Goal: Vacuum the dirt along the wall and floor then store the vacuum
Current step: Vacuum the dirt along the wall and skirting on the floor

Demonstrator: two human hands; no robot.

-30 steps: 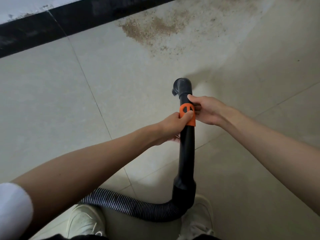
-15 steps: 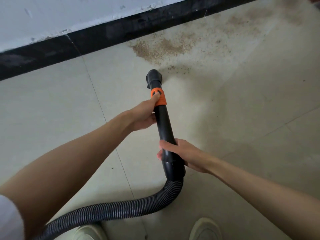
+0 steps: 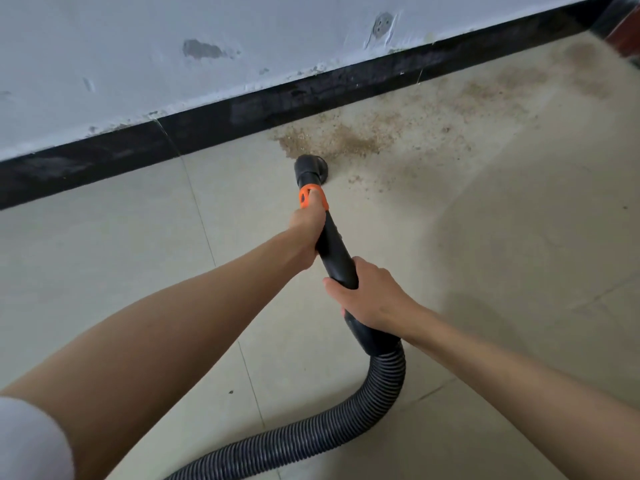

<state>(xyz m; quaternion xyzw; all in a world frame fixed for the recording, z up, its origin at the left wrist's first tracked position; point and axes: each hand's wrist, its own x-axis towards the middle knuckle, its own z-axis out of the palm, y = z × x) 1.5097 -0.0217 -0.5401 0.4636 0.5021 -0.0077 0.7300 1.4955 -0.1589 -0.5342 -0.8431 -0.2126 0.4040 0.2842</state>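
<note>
Head view, near end first?
— Ribbed hose [image 3: 332, 424] curls over bare tile [image 3: 104, 271]; right hand [image 3: 372, 299] grasps the black wand [image 3: 334, 254], left hand [image 3: 306, 225] clenches it below the orange collar [image 3: 313, 197].
— Its aim?
— Long axis runs away, leaning left; nozzle [image 3: 310, 168] at the dirt [image 3: 332, 142], near the black skirting [image 3: 207, 133].

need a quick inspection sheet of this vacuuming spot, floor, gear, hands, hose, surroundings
surface: pale tiled floor, grout lines showing, one small dark speck near the left arm
job's things: black vacuum wand with orange collar; nozzle at the near edge of the brown dirt patch, which spreads right along the baseboard
clutter: nothing seen
hands: left hand grips the wand just below the collar; right hand grips it lower, near the hose joint
cables: ribbed black hose curves down to the bottom edge; no cord seen
surroundings: black baseboard under a scuffed white wall
</note>
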